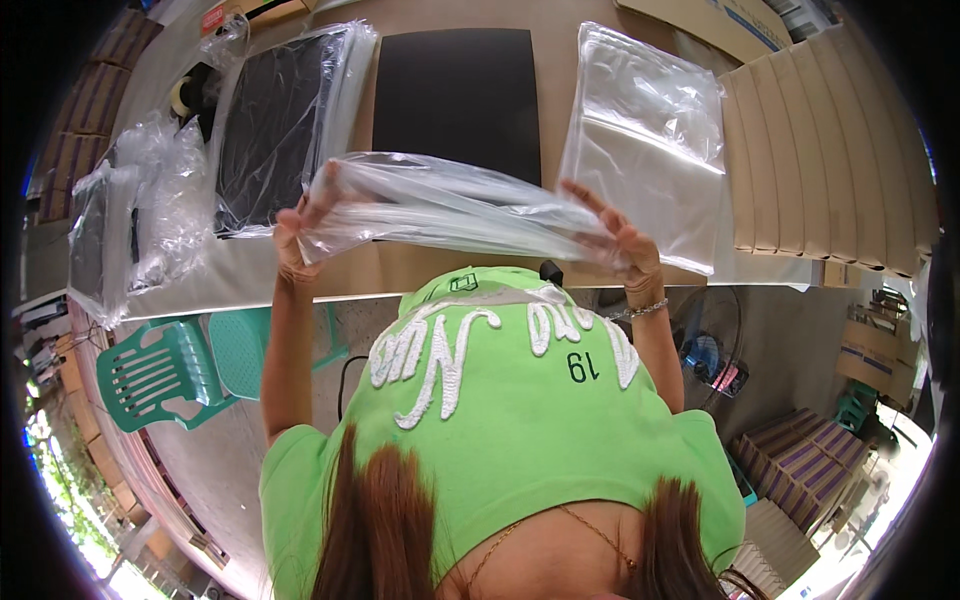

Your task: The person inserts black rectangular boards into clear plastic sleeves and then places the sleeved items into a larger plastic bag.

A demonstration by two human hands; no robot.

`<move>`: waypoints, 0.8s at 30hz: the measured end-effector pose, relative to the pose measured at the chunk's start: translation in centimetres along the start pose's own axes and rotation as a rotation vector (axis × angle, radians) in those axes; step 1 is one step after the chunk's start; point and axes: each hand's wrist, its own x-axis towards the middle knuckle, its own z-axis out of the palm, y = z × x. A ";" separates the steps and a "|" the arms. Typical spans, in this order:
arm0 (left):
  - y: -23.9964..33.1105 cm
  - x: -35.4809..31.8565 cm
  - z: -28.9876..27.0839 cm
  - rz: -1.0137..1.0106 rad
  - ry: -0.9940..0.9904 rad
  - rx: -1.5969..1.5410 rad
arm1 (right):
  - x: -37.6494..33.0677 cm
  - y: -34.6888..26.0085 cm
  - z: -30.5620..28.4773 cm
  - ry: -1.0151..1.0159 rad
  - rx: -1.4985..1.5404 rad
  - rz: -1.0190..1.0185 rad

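Observation:
A clear plastic bag (450, 205) is stretched sideways between my two hands over the near part of the table. My left hand (305, 232) grips its left end, with some fingers showing through the film. Its right end is held by my right hand (630, 245), whose fingers are partly behind or inside the plastic; I cannot tell which. Behind the bag lies a flat black sheet (455, 90), its near part covered by the film. To the right is a stack of clear plastic bags (650, 190). On the left rest black sheets in clear wrapping (275, 130).
Crumpled clear plastic (170, 200) lies at the table's left end, near a tape roll (183, 97). A row of folded cardboard (830, 150) fills the right end. A cardboard box (710, 22) sits at the back. Green plastic chairs (160, 370) stand below the table's left side.

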 end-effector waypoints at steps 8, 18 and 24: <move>-2.1 -0.7 2.1 -0.492 0.318 0.544 | -1.6 -0.9 -3.9 0.006 -0.108 -0.115; -3.8 -4.4 -0.6 -0.429 0.296 -0.068 | -1.3 0.5 -4.4 0.076 0.145 -0.151; -4.4 -3.3 1.0 -0.189 0.512 0.200 | -0.3 2.8 -5.1 0.473 -0.501 -0.049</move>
